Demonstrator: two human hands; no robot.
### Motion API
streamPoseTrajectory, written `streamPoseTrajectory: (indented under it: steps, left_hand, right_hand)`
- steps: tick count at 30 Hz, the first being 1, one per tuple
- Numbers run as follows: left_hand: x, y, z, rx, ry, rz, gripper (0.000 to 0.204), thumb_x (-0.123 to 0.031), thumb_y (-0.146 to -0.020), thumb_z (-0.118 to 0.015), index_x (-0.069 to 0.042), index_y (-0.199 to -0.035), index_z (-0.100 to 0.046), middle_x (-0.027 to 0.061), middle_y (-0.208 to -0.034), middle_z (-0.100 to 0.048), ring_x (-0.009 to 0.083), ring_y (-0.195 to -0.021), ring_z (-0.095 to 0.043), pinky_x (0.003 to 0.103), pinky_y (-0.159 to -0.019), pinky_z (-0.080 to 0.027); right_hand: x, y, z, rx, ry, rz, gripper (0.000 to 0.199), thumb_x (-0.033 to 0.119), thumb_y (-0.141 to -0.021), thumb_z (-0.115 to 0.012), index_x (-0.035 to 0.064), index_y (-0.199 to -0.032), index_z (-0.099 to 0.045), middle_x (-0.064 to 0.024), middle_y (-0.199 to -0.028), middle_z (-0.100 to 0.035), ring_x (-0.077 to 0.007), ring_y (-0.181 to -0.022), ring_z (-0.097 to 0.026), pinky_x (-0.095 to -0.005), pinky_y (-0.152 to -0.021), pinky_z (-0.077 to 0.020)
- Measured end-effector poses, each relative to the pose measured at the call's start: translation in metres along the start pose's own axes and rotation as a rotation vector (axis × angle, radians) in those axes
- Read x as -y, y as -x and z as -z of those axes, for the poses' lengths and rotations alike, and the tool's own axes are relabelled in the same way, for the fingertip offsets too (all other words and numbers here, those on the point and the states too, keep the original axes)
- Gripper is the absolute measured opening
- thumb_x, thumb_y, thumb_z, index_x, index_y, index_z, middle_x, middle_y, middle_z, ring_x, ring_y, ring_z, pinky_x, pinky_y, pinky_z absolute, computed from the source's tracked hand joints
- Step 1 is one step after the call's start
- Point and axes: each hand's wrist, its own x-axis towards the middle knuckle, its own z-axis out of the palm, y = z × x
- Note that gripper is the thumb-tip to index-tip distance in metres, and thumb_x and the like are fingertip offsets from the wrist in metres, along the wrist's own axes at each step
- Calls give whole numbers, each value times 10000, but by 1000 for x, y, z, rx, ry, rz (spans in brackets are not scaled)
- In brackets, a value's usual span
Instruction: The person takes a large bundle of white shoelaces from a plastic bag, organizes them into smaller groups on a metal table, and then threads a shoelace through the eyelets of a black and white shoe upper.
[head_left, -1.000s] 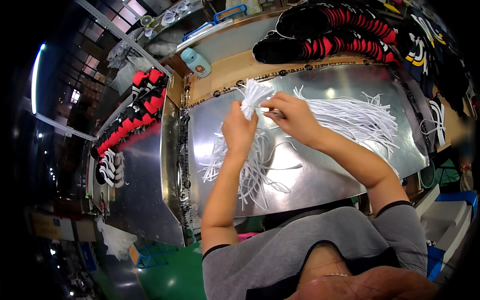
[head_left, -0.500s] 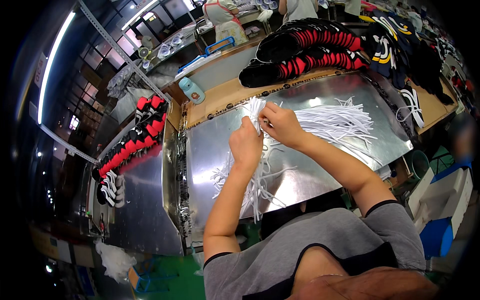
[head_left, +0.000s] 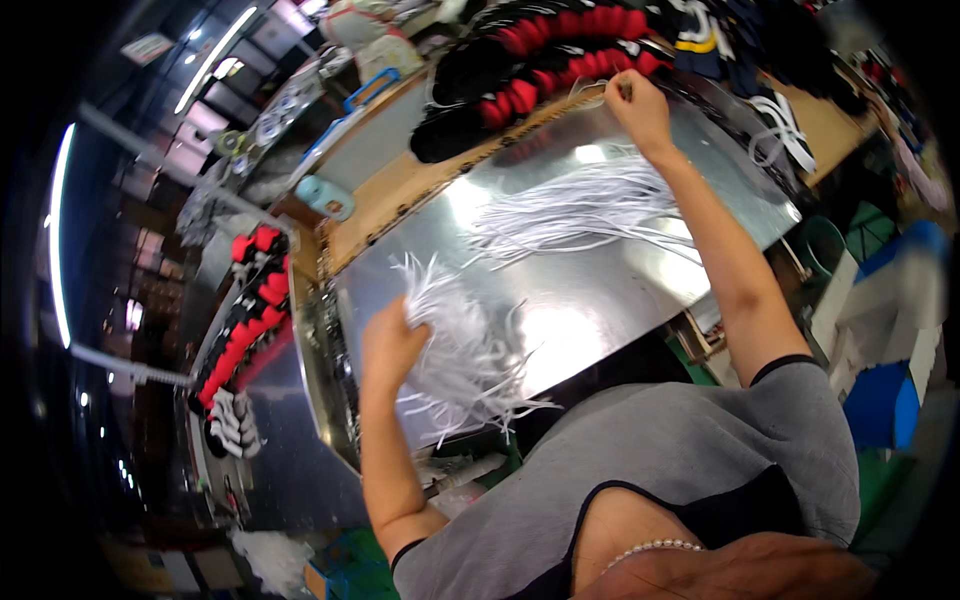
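Note:
My left hand (head_left: pixel 392 345) is closed round a bunch of white shoelaces (head_left: pixel 455 345) at the left of the metal tabletop. Their short ends stick up above the fist, and the loose lengths fan out toward the near edge. At the far right, my right hand (head_left: pixel 640 105) is raised in a pinch in front of red and black shoe uppers. A thin pale strand (head_left: pixel 588 88) curves beside its fingertips and appears held there. Between the hands, a second pile of white laces (head_left: pixel 575 210) lies spread across the metal tabletop (head_left: pixel 585 310).
Rows of red and black shoe uppers (head_left: pixel 530 95) line the back ledge, with more uppers (head_left: pixel 245 330) on the left side surface. A light-blue bottle (head_left: pixel 325 198) lies at the back left corner. Dark uppers with white laces (head_left: pixel 780 135) occupy the right side.
My hands have parted. The left brought the lace bunch nearer and to the left, while the right left the bunch and swung far out to the right. The whole view has shifted.

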Motion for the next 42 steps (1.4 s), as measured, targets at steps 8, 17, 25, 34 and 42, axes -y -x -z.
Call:
streamPoseTrajectory:
  steps: [8, 17, 25, 34, 42]
  left_hand:
    - [66, 47, 32, -212, 1097, 182, 242, -145, -824, -674, -31, -1022, -596, 45, -876, -595, 161, -779, -568, 329, -724, -472]
    - [-7, 1, 39, -276, 1458, 169, 174, -173, -952, -604, -44, -1055, -548, 17, -826, -511, 139, -759, -485, 297, -776, -443]
    - [-37, -42, 67, -93, 1763, 47, 207, -184, -930, -641, -119, -875, -452, -26, -770, -393, 112, -730, -416, 283, -800, -432]
    - [-236, -156, 38, -175, 1753, -289, 230, -234, -926, -612, -42, -1048, -578, 106, -941, -627, 251, -848, -633, 421, -759, -545]
    - [-205, -224, -49, -177, 2154, 48, 113, -191, -933, -585, -84, -968, -595, 35, -877, -638, 188, -864, -617, 359, -845, -514]
  right_hand:
    - [15, 64, 193, 1108, 66, -109, 70, 124, -863, -604, 59, -863, -576, -4, -711, -597, -87, -665, -541, -273, -617, -419]
    - [-67, 205, 261, 1107, 566, -119, 190, 68, -780, -623, 75, -955, -699, -118, -896, -682, -316, -808, -651, -402, -697, -512]
    - [-70, 262, 271, 430, 336, -319, 219, 27, -851, -602, 46, -1062, -659, -113, -923, -687, -245, -800, -671, -339, -721, -526]
    - [-77, 270, 252, 164, 101, -414, 147, 18, -945, -538, -1, -1045, -644, -70, -830, -635, -121, -735, -605, -253, -663, -479]
    - [-29, 227, 235, 188, 80, -305, 153, -10, -927, -555, -5, -1052, -642, -61, -784, -624, -114, -708, -590, -243, -613, -453]
